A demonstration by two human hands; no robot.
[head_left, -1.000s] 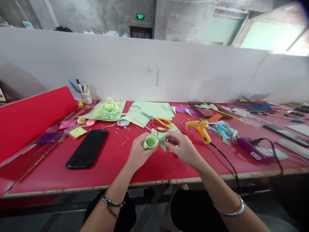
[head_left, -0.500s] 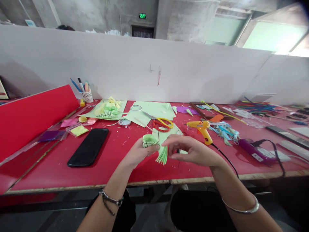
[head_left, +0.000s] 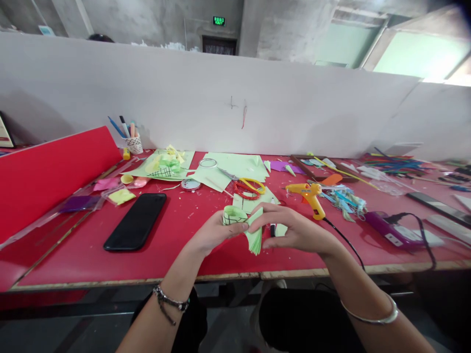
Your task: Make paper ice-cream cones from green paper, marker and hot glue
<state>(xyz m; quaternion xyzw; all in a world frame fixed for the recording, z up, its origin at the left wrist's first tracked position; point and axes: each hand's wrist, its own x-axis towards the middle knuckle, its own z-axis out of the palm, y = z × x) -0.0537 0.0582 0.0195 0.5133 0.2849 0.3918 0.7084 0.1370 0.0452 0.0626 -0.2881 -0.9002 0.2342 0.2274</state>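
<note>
Pinched in my left hand [head_left: 217, 233] is a green paper roll [head_left: 234, 214] with black crossed lines, its open end facing up. A green fringed paper strip [head_left: 254, 241], cut into several thin tails, hangs beside the roll at my left fingertips. My right hand [head_left: 285, 226] curves over this strip from the right, its fingertips touching the paper and its thumb held apart. Whether the strip is joined to the roll is hidden by the fingers. Just beyond the hands lie scissors [head_left: 250, 188] with red and yellow handles, on green paper [head_left: 241, 203].
A yellow glue gun [head_left: 311, 196] lies right of my hands, its cord running over the table edge. Left are a black phone [head_left: 136, 221] and a yellow packet [head_left: 121, 196]. Farther back are green sheets [head_left: 235, 164], a pen cup [head_left: 134, 144] and a purple power strip [head_left: 392, 234].
My right hand has moved left onto the fringed strip and touches it. The strip has turned, its tails bunched closer together. The roll has shifted slightly right.
</note>
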